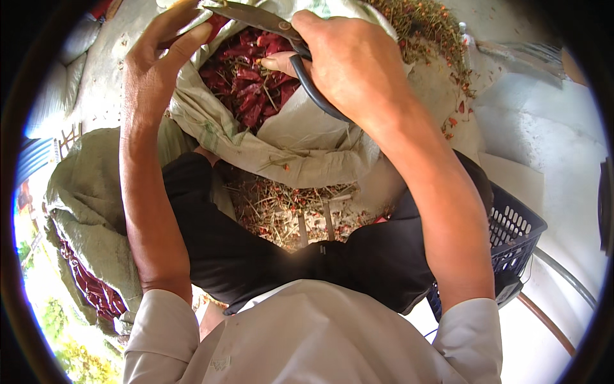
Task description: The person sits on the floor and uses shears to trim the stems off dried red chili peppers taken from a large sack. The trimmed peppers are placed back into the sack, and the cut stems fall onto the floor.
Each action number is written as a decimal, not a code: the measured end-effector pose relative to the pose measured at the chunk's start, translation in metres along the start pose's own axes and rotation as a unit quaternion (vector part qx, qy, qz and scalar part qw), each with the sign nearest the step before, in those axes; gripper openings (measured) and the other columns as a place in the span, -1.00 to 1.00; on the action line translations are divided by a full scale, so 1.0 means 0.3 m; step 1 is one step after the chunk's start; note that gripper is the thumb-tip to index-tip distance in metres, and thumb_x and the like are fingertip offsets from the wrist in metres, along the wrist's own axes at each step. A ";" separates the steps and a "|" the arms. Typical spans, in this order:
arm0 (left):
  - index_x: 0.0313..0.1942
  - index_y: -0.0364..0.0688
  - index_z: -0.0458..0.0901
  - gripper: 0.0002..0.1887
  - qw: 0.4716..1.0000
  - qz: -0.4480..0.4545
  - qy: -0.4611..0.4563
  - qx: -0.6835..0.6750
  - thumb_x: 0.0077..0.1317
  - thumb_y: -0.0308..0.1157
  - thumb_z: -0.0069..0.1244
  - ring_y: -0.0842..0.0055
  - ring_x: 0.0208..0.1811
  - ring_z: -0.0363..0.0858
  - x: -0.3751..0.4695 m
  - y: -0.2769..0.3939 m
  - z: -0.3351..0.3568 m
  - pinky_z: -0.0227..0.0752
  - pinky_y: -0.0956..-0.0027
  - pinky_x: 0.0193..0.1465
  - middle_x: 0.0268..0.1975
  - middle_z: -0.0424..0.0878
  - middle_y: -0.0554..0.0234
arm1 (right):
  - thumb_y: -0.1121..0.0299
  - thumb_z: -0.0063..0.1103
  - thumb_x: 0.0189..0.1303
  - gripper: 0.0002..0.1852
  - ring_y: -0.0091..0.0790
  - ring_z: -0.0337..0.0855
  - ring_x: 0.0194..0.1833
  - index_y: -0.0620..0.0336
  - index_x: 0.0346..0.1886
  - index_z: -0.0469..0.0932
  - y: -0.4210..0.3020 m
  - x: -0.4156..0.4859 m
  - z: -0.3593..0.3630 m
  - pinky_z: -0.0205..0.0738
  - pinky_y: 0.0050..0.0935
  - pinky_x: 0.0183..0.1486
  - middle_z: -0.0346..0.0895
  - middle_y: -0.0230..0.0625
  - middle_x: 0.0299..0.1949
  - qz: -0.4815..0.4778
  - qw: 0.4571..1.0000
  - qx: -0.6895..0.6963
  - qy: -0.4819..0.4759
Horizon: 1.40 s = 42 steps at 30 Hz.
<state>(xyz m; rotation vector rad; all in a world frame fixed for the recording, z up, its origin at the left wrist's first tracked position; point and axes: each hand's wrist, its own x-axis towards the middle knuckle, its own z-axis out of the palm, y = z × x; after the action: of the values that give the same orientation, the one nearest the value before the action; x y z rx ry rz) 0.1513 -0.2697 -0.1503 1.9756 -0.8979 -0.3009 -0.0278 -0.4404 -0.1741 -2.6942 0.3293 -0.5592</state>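
My left hand (160,53) is raised at the top left, its fingers closed around a dried red chili pepper (218,26). Part of the pepper is hidden by the fingers and thumb. Dark-handled scissors (259,19) are in my right hand (345,57), with the blades pointing left towards the pepper's end. The black handle loop (316,96) hangs below my right hand. Beneath both hands lies a wide-mouthed woven sack (216,125) with its rim rolled down. Many dried red chilies (249,91) and some stems fill it.
Cut stems and bits (288,206) litter the floor between my knees. A heap of stems (422,29) lies at the top right, by a clear plastic bottle (467,41). To my left stands a green sack (91,192) holding chilies; to my right, a dark plastic crate (515,225).
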 end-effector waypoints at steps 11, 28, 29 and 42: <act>0.07 -0.29 0.66 -0.66 0.979 -0.131 -0.157 -0.012 0.41 -0.26 0.10 0.58 -0.04 0.63 -0.126 0.025 0.017 0.46 0.45 0.10 -0.09 0.73 0.21 | 0.10 0.20 0.29 -0.65 0.05 0.65 -0.47 0.22 -0.17 0.47 -0.058 -0.068 -0.079 0.50 -0.08 -0.46 0.54 -0.02 -0.52 0.032 0.987 -0.034 -0.152; -0.07 -0.26 0.64 -0.80 0.968 -0.178 -0.111 -0.139 0.39 -0.38 0.01 0.73 -0.51 0.37 -0.083 0.091 0.111 0.19 0.58 -0.43 -0.45 0.55 0.45 | -0.03 0.26 0.24 -0.53 0.08 0.64 -0.48 0.28 -0.26 0.46 -0.097 -0.070 -0.077 0.45 -0.06 -0.45 0.56 0.00 -0.52 0.071 0.993 0.029 -0.092; -0.08 -0.25 0.64 -0.80 0.970 -0.171 -0.113 -0.128 0.41 -0.35 0.00 0.74 -0.50 0.34 -0.079 0.093 0.113 0.17 0.59 -0.43 -0.46 0.52 0.48 | -0.03 0.26 0.24 -0.52 0.09 0.63 -0.48 0.29 -0.27 0.46 -0.093 -0.071 -0.067 0.44 -0.05 -0.45 0.57 0.02 -0.51 0.086 0.991 0.046 -0.091; -0.20 -0.26 0.69 -0.78 0.993 -0.057 -0.082 -0.062 0.47 -0.30 0.01 0.75 -0.50 0.37 -0.022 -0.027 0.100 0.28 0.54 -0.42 -0.56 0.47 0.45 | 0.00 0.46 0.12 -0.52 -0.20 0.71 -0.52 0.31 -0.41 0.57 -0.089 -0.048 0.012 0.51 -0.28 -0.42 0.60 -0.17 -0.63 0.169 0.926 0.326 -0.087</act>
<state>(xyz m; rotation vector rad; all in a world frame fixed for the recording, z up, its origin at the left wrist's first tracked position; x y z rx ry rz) 0.1345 -0.2819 -0.1743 1.9099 -0.8487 -0.5795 -0.0352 -0.4109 -0.1716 -1.9662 0.4530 -0.2569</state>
